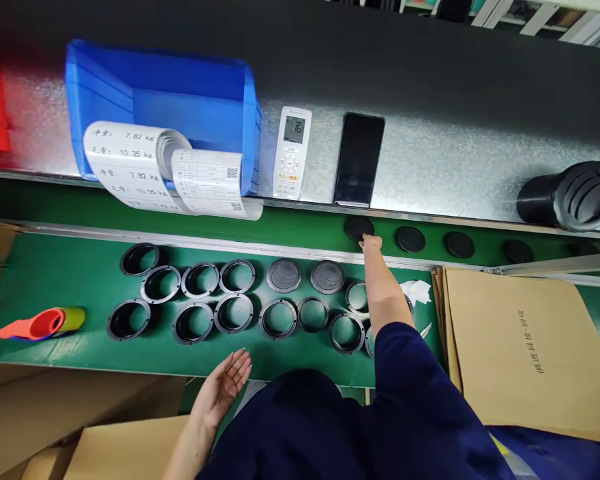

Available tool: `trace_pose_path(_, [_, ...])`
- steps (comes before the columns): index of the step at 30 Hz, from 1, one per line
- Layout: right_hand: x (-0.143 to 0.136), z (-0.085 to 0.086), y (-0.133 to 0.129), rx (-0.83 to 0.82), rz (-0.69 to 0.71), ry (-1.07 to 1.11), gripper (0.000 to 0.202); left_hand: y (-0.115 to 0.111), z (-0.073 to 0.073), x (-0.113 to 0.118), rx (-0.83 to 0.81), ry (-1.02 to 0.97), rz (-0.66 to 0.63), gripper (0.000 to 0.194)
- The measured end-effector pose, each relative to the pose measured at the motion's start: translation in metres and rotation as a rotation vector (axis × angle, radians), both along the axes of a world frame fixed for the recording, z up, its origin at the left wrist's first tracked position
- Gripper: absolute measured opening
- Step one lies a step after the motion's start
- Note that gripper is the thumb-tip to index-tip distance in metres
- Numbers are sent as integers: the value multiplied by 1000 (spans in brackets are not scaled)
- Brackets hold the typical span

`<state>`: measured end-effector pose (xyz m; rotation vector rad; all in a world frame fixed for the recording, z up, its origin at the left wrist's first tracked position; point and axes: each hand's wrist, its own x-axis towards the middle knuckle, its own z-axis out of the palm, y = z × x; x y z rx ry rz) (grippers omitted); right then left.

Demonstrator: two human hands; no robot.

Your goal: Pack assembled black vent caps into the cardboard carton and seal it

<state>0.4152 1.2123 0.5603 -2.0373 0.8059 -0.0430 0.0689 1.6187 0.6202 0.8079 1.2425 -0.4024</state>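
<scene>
My right hand reaches across the bench, its fingers closed at the near edge of a round black disc on the green strip under the shelf. More black discs lie in a row to the right of it. Palm up and fingers extended, my left hand holds nothing at the bench's front edge. Ahead of it, several black flanged rings stand on the green bench top. Two of the round pieces, one of them a slatted vent, have filled centres. My right forearm hides part of the rings behind it.
On the metal shelf are a blue bin with label rolls, a remote control, a phone and a black vent with a tube. Flat cardboard stands right; coloured tape-like rings lie left.
</scene>
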Motion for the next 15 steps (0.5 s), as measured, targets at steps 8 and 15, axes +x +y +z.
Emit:
trace_pose_path(8, [-129, 15, 140, 915, 102, 75, 43, -38, 22, 37, -117, -282, 31, 45])
trace_pose_path(15, [-315, 56, 218, 1334, 586, 368, 52, -54, 47, 20, -138, -752, 228, 57])
